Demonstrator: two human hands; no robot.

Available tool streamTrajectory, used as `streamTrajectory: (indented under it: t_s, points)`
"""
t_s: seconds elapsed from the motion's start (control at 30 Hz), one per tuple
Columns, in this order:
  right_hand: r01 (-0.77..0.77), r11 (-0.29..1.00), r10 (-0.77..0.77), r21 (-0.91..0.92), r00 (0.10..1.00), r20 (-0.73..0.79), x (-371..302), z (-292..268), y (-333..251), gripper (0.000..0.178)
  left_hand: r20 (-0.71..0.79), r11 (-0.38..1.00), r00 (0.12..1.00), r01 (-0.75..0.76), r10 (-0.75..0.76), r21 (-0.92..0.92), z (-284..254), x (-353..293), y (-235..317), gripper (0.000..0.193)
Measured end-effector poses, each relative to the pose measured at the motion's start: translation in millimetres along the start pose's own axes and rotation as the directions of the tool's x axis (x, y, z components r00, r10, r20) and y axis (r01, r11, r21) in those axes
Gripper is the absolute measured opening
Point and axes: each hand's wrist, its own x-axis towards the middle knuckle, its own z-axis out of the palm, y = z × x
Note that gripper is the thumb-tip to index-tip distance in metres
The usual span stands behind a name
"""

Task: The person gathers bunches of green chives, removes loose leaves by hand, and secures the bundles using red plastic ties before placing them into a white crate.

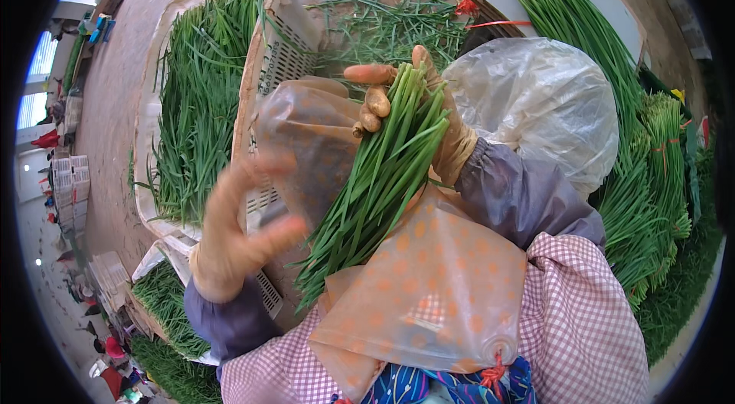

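My right hand (436,109), in a tan glove, is closed around a bunch of garlic chives (375,182). The cut ends point up and away from me, and the leaf tips hang down to the left over my lap. My left hand (230,228), gloved too and smeared by motion, is held apart from the bunch with its fingers spread and nothing visible in them. Beside it stands a white plastic crate (253,83) full of loose chives (203,98). A plastic apron with orange dots (436,266) covers my lap.
Right of me lie tied bundles of chives (658,167) and a long pile of chives (566,10) on a board. A clear plastic bag (543,98) bulges beside my right arm. Leaf scraps (390,17) litter the floor ahead. Another container of chives (172,304) stands at lower left.
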Motion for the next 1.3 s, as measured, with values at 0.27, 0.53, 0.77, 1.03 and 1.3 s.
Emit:
streamTrajectory:
  t_s: [0.27,0.53,0.77,1.03,1.3]
  points:
    - [-0.122,0.986,0.123,-0.113,0.992,0.002,-4,23,-21,0.086,0.525,0.452,0.851,0.468,0.001,-0.760,85,86,-28,0.087]
    - [0.333,0.211,-0.399,-0.919,0.888,0.229,30,11,-81,0.082,0.543,0.475,0.840,0.470,0.020,-0.744,89,86,-31,0.073]
    - [0.126,0.608,-0.159,-0.784,0.987,0.035,-14,18,-108,0.089,0.461,0.391,0.887,0.431,-0.020,-0.813,87,75,-38,0.071]
    - [-0.017,0.749,-0.218,-0.662,0.938,-0.270,-49,19,10,0.101,0.362,0.342,0.930,0.359,-0.056,-0.868,88,80,-26,0.063]
    - [0.046,0.840,-0.165,-0.541,0.971,-0.172,-11,38,11,0.047,0.437,0.412,0.895,0.432,-0.086,-0.802,76,78,-36,0.056]
